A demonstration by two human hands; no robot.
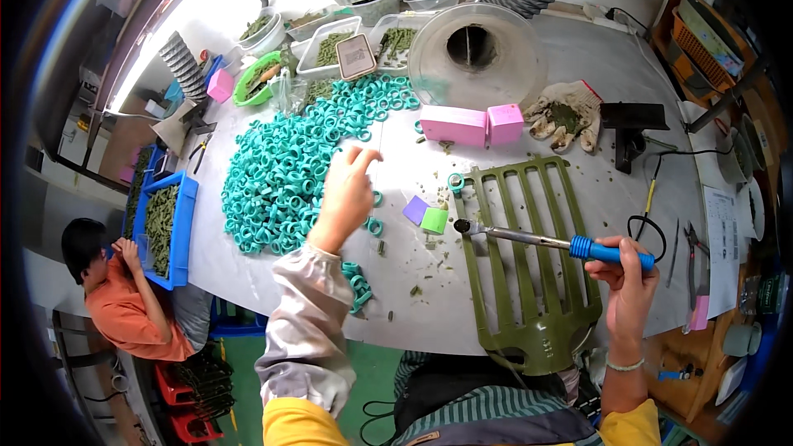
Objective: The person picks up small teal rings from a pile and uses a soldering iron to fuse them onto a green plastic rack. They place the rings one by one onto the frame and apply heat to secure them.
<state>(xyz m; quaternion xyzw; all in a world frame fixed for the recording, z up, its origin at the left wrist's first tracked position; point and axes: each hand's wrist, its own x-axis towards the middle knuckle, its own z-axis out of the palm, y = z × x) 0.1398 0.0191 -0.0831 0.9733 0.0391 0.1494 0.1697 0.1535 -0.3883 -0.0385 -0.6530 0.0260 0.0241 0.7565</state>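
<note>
My left hand [345, 194] hovers, fingers spread, over the right edge of a big heap of teal plastic rings [285, 165]; whether it holds a ring I cannot tell. My right hand [626, 268] grips the blue handle of a soldering iron [529, 238]. The iron's metal tip lies near the top left of a green slatted plastic grid [529, 272] on the white table [413, 306]. A single teal ring [456, 182] sits at the grid's upper left corner. A purple and a green square block [427, 215] lie between my hands.
Two pink blocks [471, 124], a dirty work glove [566, 116] and a clear fume-hood funnel [475, 54] stand behind. Trays and bowls of green parts [330, 45] line the far left. A person in orange [124, 297] sits at the left by a blue bin [165, 223]. Pliers [694, 248] lie on the right.
</note>
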